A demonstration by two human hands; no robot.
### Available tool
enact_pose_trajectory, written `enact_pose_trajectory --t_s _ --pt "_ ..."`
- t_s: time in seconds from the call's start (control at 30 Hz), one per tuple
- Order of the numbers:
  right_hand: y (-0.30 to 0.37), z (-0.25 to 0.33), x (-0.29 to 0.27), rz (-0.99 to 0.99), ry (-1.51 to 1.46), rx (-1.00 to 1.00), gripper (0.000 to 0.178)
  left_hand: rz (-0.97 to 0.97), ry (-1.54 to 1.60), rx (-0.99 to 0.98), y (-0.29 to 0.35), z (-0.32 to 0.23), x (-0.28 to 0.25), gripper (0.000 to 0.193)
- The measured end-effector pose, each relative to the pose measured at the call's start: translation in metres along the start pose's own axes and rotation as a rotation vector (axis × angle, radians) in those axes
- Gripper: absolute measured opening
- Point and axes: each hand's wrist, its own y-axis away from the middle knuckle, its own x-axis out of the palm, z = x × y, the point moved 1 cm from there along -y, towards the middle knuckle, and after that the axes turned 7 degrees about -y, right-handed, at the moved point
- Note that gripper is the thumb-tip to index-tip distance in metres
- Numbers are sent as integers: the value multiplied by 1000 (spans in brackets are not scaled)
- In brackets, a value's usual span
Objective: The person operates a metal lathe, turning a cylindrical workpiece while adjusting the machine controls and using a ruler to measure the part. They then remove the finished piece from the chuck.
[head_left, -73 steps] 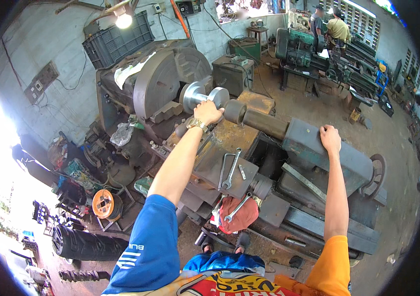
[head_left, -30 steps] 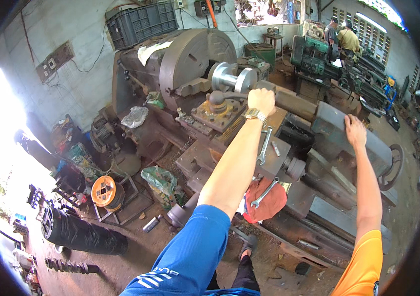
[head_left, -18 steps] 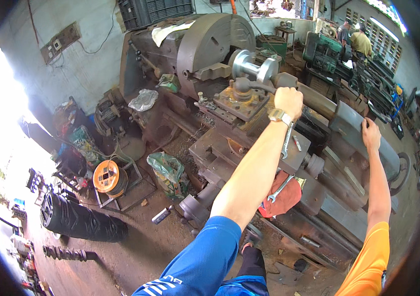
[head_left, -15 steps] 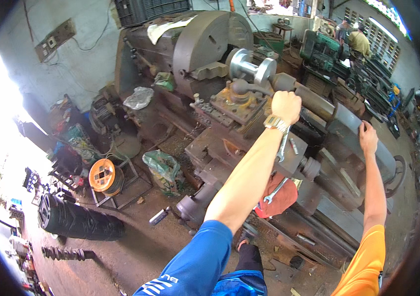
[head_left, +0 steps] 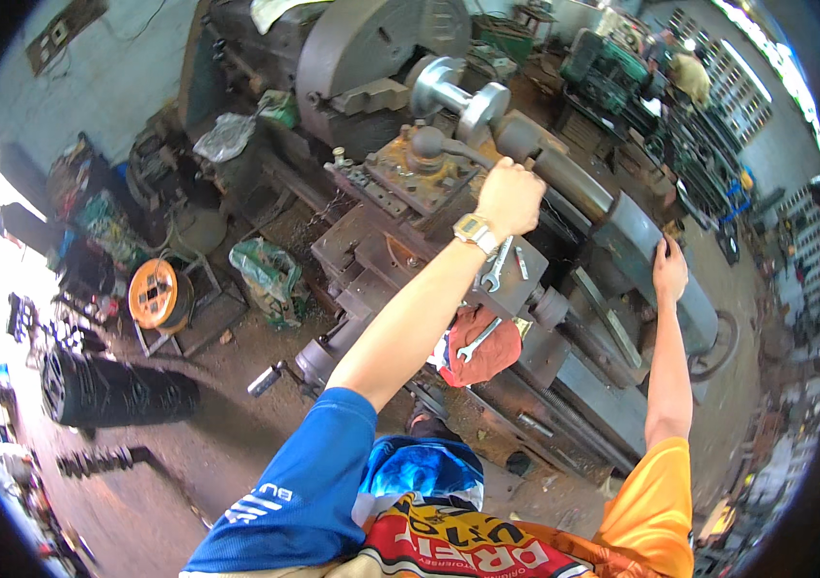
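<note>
My left hand, with a watch at the wrist, is closed round the end of the tool post lever on a large lathe. The lever's grip is mostly hidden under the fingers. Below it sits the rusty square tool post. Over on the right, my right hand has its fingers bent against the grey tailstock. A shiny flanged metal workpiece stands between the chuck and the tailstock. One open-end wrench lies on the carriage; another wrench rests on a red cloth.
An orange cable reel, a green plastic bag and a black wrapped roll stand on the floor at left. The cross-slide crank handle juts out there. People work by a green machine far right.
The whole view has shifted, so the lathe appears further up and left, and more of my shirt shows. Both hands keep their places on the lever and tailstock.
</note>
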Motion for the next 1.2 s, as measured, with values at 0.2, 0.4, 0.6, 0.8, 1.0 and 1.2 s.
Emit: enact_pose_trajectory --t_s 0.2,0.4,0.6,0.8,1.0,1.2 --pt "-3 -5 3 21 13 11 45 25 16 -114 -6 -9 0 17" --pt "-4 -9 5 21 -6 -20 46 85 7 -185 -12 -15 0 10" --pt "-9 -18 9 58 7 -15 47 14 100 -165 -12 -12 4 10" --pt "-9 -22 16 18 14 -74 45 26 152 -176 -13 -12 7 14" --pt "-2 -16 16 -12 48 25 44 41 259 -177 -17 -12 23 14" --pt "-6 -21 15 41 22 4 46 58 211 -215 -18 -8 6 11"
